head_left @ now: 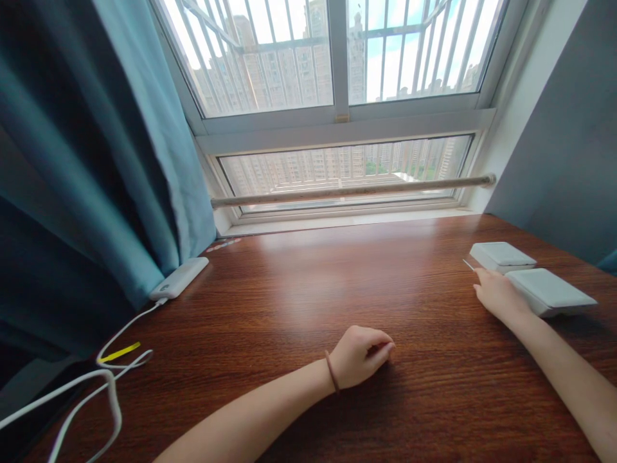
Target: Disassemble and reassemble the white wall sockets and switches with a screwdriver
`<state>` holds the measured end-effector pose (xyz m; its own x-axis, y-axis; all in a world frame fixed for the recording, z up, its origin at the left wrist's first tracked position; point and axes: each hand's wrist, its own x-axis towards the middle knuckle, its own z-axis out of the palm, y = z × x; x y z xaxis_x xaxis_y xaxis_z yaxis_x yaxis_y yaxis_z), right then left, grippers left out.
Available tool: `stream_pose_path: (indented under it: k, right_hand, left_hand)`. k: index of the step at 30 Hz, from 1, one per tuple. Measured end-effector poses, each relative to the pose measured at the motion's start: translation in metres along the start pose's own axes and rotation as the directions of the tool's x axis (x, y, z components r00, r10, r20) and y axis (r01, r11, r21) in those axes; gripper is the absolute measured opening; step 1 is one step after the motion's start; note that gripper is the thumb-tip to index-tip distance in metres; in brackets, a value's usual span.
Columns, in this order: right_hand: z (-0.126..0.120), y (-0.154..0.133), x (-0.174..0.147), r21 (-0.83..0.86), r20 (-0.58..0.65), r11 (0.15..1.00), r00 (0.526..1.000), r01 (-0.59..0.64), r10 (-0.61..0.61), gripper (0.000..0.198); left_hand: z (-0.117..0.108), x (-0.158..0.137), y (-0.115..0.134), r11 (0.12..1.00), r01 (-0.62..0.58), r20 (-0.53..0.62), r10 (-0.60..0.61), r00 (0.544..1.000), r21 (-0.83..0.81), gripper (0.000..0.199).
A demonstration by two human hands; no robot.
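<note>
My left hand (361,357), with a brown band at its wrist, rests on the wooden tabletop (289,308) near the middle. Its fingers are curled in toward the thumb, and nothing shows between them. At the right, my right hand (499,296) is closed beside two white boxes. A thin white stick (468,264) pokes out from its fingertips; what kind it is cannot be made out. The nearer white box (554,290) sits right against the back of this hand, and the farther white box (504,254) stands just beyond the fingers.
On the left, a white power bank (180,278) with a white cable (113,399) lies by the blue curtain (144,128). A yellow strip (120,352) lies by the cable. A metal rail (357,191) crosses the window behind the table; a grey wall (569,141) stands at right.
</note>
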<state>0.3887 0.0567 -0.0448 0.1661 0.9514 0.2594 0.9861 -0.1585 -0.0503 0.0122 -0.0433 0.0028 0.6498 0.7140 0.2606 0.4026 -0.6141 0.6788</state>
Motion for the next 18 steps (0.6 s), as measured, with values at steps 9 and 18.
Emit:
stream_pose_path:
  k: [9, 18]
  right_hand:
    - [-0.006, 0.001, 0.001, -0.060, 0.038, 0.996, 0.997, -0.068, 0.070, 0.031]
    - [-0.025, -0.009, -0.005, -0.015, 0.038, 0.993, 0.992, -0.116, 0.116, 0.033]
  left_hand:
    - [0.000, 0.001, 0.001, 1.000, -0.011, 0.000, 0.011, 1.000, 0.007, 0.026]
    - [-0.002, 0.000, 0.004, 0.999, -0.022, -0.003, 0.022, 1.000, 0.027, 0.027]
